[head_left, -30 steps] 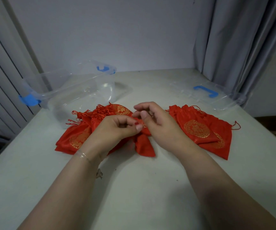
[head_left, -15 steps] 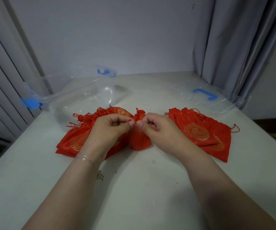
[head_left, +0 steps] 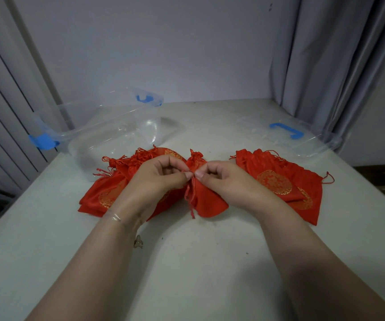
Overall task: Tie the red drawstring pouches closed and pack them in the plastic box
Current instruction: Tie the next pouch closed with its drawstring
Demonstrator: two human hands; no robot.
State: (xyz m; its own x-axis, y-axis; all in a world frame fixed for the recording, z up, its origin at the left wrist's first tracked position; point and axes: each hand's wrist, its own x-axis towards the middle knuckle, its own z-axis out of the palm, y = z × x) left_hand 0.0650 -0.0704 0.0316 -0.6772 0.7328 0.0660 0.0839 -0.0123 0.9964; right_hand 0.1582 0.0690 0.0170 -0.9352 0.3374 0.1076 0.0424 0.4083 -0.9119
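clear plastic box (head_left: 117, 128) – nothing inside, both hands (head_left: 161, 179) pinching pouch (head_left: 207, 200)

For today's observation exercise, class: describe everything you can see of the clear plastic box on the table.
The plastic box is a see-through, rectangular tub with rounded corners and a thin rim. Blue latches sit at its two ends, one near the table's left edge, one at the far end. It stands upright and open, with no lid on it and nothing visible inside. It rests on the table at far left, just behind the left pile of red pouches. Neither hand touches it.
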